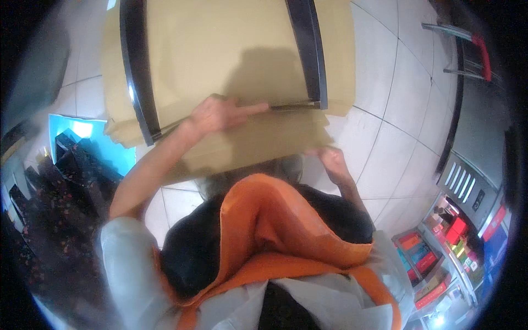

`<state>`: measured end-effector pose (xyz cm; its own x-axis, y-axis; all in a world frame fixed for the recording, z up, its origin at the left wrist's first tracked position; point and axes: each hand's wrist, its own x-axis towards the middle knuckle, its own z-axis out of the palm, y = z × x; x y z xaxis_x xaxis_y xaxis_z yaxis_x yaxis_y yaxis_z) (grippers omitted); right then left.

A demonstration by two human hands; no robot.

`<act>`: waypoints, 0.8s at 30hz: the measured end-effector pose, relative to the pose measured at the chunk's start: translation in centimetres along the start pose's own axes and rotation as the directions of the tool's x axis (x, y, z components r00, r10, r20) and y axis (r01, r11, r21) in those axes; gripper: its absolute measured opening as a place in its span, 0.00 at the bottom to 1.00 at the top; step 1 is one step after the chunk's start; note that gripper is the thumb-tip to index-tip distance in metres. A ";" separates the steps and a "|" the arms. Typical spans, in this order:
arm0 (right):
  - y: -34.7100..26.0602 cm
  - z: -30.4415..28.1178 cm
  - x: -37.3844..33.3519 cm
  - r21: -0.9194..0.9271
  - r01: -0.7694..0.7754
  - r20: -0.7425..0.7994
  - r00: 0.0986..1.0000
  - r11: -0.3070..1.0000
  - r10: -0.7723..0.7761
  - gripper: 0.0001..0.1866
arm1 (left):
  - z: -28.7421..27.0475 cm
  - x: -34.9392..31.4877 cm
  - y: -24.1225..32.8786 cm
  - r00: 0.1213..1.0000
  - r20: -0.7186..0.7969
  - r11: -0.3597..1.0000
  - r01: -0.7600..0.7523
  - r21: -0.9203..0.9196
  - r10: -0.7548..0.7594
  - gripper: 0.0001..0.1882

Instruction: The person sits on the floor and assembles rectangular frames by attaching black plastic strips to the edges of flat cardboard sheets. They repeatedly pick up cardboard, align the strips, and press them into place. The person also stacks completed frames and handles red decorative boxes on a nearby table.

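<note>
A tan cardboard sheet [247,137] lies in front of me, its near edge ragged at the sides. Two long dark rails [136,71] run away from me over it, with a flat tan panel [220,55] between them. My left hand [217,114] rests at the panel's near edge, its index finger stretched out along that edge toward the right rail [309,52]. Close to my body, my right hand [331,159] is at the sheet's near right edge, fingers bent and seemingly pinching it; they are partly blurred.
White floor tiles [385,121] surround the cardboard. To the left are a bright blue sheet [110,146] and a dark speckled heap [60,192]. A red-and-metal stand [481,58] is far right; a shelf with colourful boxes [440,247] stands at the lower right.
</note>
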<state>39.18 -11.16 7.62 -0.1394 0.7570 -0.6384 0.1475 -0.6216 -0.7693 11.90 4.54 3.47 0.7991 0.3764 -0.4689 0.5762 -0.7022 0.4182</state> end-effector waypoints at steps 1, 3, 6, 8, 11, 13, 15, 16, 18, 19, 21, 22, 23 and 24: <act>-1.1 0.0 0.4 -0.369 -0.017 -0.008 1.000 0.929 0.015 0.18 | -0.2 0.0 0.0 0.999 0.019 0.999 -0.035 -0.011 0.035 0.27; -1.9 0.1 2.8 -0.750 0.378 0.142 0.893 0.543 -0.426 0.21 | 0.1 -0.1 -0.6 0.997 -0.003 0.970 -0.081 -0.230 0.082 0.26; -3.6 2.1 6.9 -0.880 0.474 0.354 0.615 -0.028 -0.705 0.27 | -0.3 0.9 -0.9 0.993 -0.009 0.986 -0.114 -0.124 0.114 0.25; -3.8 3.1 8.5 -0.880 0.449 0.401 0.533 -0.153 -0.745 0.28 | 2.4 1.4 -2.1 0.987 -0.032 0.986 -0.158 -0.052 0.156 0.23; -2.9 2.4 11.9 -0.866 0.435 0.465 0.517 -0.247 -0.718 0.25 | 9.2 3.9 -6.5 0.970 -0.154 0.945 -0.223 -0.239 0.190 0.22; -3.1 2.5 12.5 -0.871 0.459 0.443 0.585 -0.172 -0.679 0.26 | 8.3 3.7 -6.6 0.978 -0.168 0.832 -0.192 -0.520 0.120 0.22; -3.7 2.6 12.8 -0.873 0.477 0.427 0.641 -0.104 -0.638 0.26 | 6.6 2.9 -6.8 0.986 -0.160 0.647 -0.148 -0.748 0.041 0.22; -4.0 2.5 12.9 -0.872 0.483 0.423 0.666 -0.077 -0.614 0.25 | 5.4 2.6 -6.8 0.995 -0.103 0.570 -0.078 -0.818 -0.011 0.22; -4.1 2.3 13.2 -0.871 0.489 0.423 0.700 -0.046 -0.576 0.25 | 2.4 1.5 -6.1 0.989 0.079 0.420 0.123 -0.899 -0.122 0.21; -3.9 2.2 13.1 -0.870 0.492 0.425 0.713 -0.035 -0.558 0.26 | 1.2 0.5 -5.7 0.963 0.206 0.347 0.256 -0.902 -0.176 0.21; -4.3 2.2 12.9 -0.867 0.499 0.428 0.744 0.001 -0.513 0.28 | 0.4 -2.0 -6.0 0.943 0.197 0.218 0.259 -0.941 -0.267 0.21; -5.1 2.2 12.5 -0.869 0.494 0.422 0.770 0.029 -0.478 0.29 | -0.1 -3.2 -6.1 0.932 0.195 0.155 0.251 -0.956 -0.307 0.21; -5.3 2.3 12.4 -0.870 0.489 0.418 0.794 0.056 -0.441 0.30 | -0.6 -5.0 -5.5 0.855 0.111 0.344 0.319 -0.883 -0.506 0.22; -5.1 2.3 12.3 -0.883 0.466 0.398 0.812 0.064 -0.426 0.29 | -0.3 -6.6 -4.0 0.825 -0.046 0.570 0.348 -0.744 -0.563 0.22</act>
<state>34.44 0.86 3.58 -0.5656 0.7999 -0.2007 0.8088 0.4904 -0.3247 4.35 5.06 5.16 0.3427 0.7336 -0.5869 0.7344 0.1804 0.6543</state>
